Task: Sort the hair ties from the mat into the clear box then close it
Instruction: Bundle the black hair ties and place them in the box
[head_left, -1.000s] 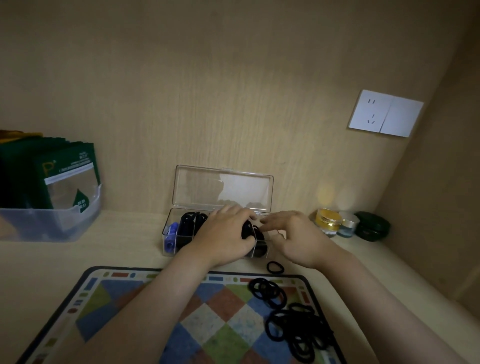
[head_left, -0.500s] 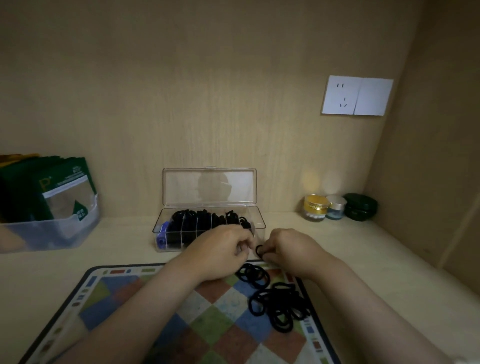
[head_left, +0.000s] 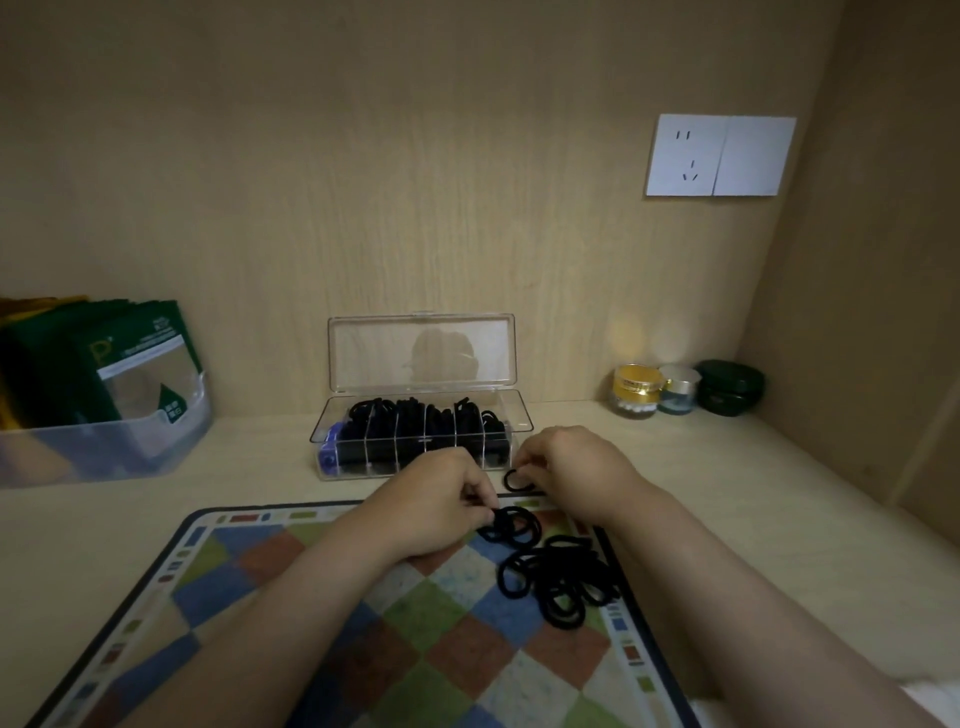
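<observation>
A clear box (head_left: 519, 415) stands open against the back wall, its lid (head_left: 421, 353) upright and its compartments full of black hair ties, with blue ones at the left end. A pile of black hair ties (head_left: 561, 577) lies on the right part of the checkered mat (head_left: 322, 613). My left hand (head_left: 436, 504) pinches a small bunch of black ties (head_left: 511, 526) at the mat's far edge. Just right of it, my right hand (head_left: 571, 462) pinches a single black hair tie (head_left: 517, 480) lying on the shelf in front of the box.
A translucent bin (head_left: 104, 441) with green packets stands at the far left. Three small jars (head_left: 685, 389) sit in the back right corner. A white wall socket (head_left: 719, 155) is on the back wall. The right side wall stands close.
Both hands drew back from the box to the mat's far edge. The left hand took hold of a bunch of ties and the right hand a single tie on the shelf.
</observation>
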